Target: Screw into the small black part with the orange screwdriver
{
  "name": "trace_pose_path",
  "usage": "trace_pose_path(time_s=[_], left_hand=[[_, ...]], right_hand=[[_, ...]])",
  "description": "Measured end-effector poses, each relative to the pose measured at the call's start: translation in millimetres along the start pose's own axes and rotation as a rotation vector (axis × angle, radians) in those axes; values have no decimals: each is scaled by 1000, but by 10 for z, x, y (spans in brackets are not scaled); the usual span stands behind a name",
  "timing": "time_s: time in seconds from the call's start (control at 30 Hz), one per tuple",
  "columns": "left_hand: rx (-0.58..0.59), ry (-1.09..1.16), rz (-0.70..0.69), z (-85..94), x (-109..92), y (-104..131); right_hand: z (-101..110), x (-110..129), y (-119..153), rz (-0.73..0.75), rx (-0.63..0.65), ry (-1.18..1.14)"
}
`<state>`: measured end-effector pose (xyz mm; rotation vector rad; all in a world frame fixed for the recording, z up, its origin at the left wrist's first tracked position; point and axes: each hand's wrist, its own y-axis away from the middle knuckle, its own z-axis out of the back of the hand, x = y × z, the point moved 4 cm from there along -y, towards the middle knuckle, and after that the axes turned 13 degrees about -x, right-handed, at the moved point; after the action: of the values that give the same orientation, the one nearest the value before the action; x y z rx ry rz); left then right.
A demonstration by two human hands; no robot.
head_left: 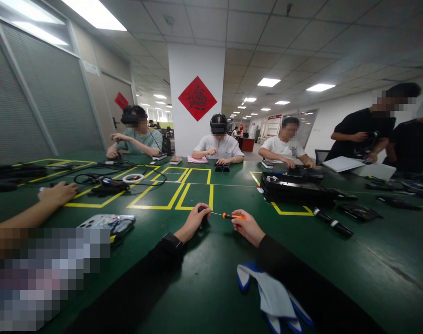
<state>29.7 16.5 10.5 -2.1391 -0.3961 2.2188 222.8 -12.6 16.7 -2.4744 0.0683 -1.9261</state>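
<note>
While the left hand is closed around a small dark part, the right hand has its fingers clamped on the orange-and-black handle of a screwdriver, both near the middle of the green surface. Screwdriver lies close to level, thin metal shaft running left to the part; whether the tip is seated in it cannot be told at this scale. Handling, estimated: screwdriver light, shaft stiff but slim, so side load would probably make the tip wander; handle likely plastic, little risk of slipping if dry. Best hold judged to be the thick orange section, thumb and fingertips around it, shaft left bare. Part: probably hard and light, small enough to twist under torque, so a pinch on its sides, away from the tip, seems right; its fragility cannot be judged, most of it being hidden by the fingers. Near right, a pale glove with blue trim lies loose, evidently soft and limp. Writing: on the far pillar, a red diamond sign bears dense black Chinese-style lettering, not read with confidence. Right, a black tube shows white bands, no legible text. No brand readable on the screwdriver.
</note>
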Motion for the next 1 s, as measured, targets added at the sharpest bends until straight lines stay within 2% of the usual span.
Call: trace_pose_path(time_s=[0.13, 0.3, 0.5, 0.67, 1.0], left_hand=[[15, 55, 5, -4, 7, -5], [-28, 122, 45, 8, -15, -3], [-58, 133, 58, 26, 9, -39], [-17, 61, 28, 15, 37, -44], [-23, -63, -9, 4, -60, 38]], right_hand=[[5, -22, -6, -23, 24, 101], [13, -88, -34, -55, 39, 177], [13, -57, -19, 162, 46, 423], [14, 40, 5, 424, 26, 601], [-16, 104, 68, 629, 54, 742]])
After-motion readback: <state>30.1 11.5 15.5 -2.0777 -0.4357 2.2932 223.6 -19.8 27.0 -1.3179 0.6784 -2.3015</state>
